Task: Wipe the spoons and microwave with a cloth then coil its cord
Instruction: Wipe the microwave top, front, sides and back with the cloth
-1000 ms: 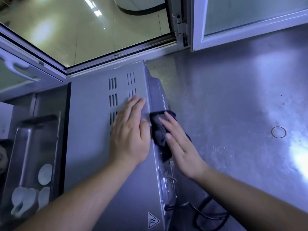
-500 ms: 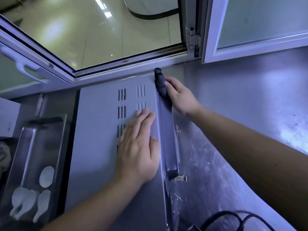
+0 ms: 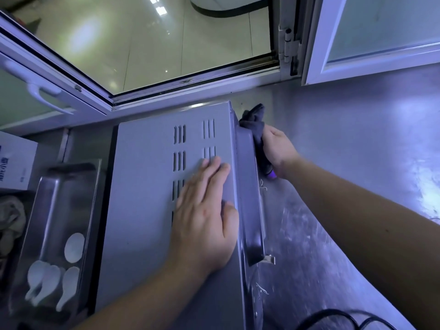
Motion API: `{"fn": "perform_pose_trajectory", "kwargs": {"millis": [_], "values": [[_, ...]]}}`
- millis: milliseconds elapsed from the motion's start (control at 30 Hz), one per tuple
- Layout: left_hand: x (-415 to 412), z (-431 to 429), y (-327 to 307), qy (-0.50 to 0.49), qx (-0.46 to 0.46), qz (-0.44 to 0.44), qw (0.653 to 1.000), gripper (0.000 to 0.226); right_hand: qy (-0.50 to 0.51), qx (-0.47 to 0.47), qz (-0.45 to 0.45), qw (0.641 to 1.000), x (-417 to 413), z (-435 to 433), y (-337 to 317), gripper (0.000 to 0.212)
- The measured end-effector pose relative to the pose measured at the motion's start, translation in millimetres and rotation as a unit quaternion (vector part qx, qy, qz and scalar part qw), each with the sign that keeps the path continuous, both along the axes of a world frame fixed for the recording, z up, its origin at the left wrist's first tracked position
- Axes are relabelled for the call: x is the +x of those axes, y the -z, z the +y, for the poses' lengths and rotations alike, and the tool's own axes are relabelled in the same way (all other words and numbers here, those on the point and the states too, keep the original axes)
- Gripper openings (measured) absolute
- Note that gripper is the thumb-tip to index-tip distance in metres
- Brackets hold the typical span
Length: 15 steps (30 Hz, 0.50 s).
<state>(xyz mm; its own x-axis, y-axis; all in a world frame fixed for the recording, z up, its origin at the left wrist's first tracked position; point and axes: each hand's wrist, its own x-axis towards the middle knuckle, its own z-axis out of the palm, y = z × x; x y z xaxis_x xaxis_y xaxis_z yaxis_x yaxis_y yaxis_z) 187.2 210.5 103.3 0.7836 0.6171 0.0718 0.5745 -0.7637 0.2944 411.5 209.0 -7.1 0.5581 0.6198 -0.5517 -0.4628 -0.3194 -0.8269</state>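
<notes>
The right hand (image 3: 277,151) has its grip closed round a dark cloth (image 3: 256,129), fingers curled about the bunched fabric. It presses the cloth against the raised panel on the right-hand face of the microwave (image 3: 142,198), close to that face's far corner. One end of the cloth sticks up past the corner. A purple edge shows at the other end, just by the wrist.

The left hand (image 3: 204,217) holds nothing. Its grip is fully open, fingers straight and together, palm flat on the microwave's top beside the right edge. The fingertips reach the nearest rows of vent slots (image 3: 179,160).

The microwave stands on a steel table (image 3: 345,139), near its far edge. The metal is scuffed and streaked, with a bright patch of glare toward the right edge. The dark cord (image 3: 345,317) lies in loose loops on the table by the microwave's near right corner, partly cut off by the bottom of the view. To the left of the microwave, just beside it, is a long metal tray (image 3: 59,186) with the white spoons (image 3: 47,282) lying in its near end. A crumpled pale rag (image 3: 12,217) and a white box (image 3: 16,160) sit farther left.

Along the table's far edge runs a white-framed window (image 3: 190,84), swung open, with a handle (image 3: 45,96) on the left sash and a hinge (image 3: 288,44) at the right. Through the opening a glossy tiled floor (image 3: 154,44) shows, with ceiling lights reflected in it.
</notes>
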Motion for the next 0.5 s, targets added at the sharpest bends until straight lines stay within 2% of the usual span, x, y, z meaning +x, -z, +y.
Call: {"fn": "perform_pose_trajectory", "kwargs": {"millis": [133,267,433,500], "values": [[1,0,-1,-0.001,-0.003,0.001,1.0,0.064,-0.03,-0.056,0.016,0.998,8,6,35,0.039],[1,0,-2,-0.007,-0.006,0.004,1.0,0.064,-0.034,-0.12,0.075,0.989,0,-1,36,0.047],[1,-1,-2,-0.005,-0.002,-0.003,1.0,0.064,0.008,-0.138,0.129,0.982,4,3,39,0.031],[1,-1,-1,-0.002,0.0,-0.006,1.0,0.063,0.018,-0.113,0.124,0.986,6,5,28,0.022]]}}
